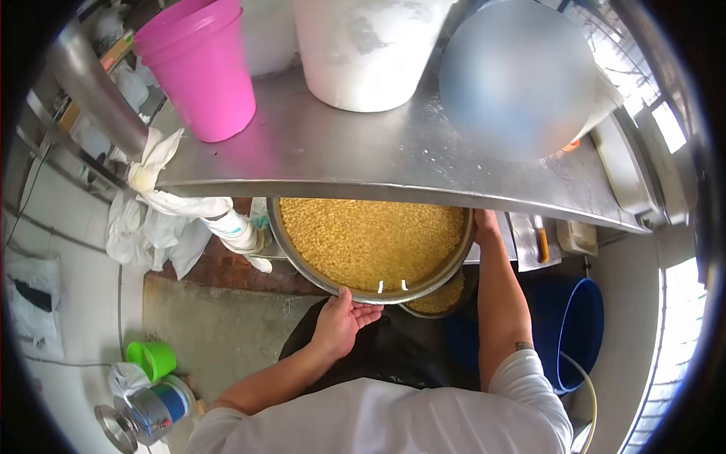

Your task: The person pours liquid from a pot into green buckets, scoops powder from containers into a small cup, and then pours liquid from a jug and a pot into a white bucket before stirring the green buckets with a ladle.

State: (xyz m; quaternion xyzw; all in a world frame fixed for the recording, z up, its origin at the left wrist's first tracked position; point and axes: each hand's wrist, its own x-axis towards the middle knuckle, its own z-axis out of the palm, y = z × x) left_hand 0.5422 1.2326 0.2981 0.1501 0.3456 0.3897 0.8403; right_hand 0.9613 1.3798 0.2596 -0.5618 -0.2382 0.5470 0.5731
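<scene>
- Basin (408,297) of yellow grains (370,238): partly under steel shelf (302,155)
- Left hand (336,327): grip clamped on near rim
- Right hand (485,225): at right rim, can't tell grip closure
- Best kept level; load could spill

We count two hands, one left (336,327) and one right (486,225); one large basin (378,299) and one smaller bowl (431,315) of yellow pieces; one pink bucket (198,76), one green bucket (155,362), one blue barrel (582,325), one pale hose (592,397).
</scene>
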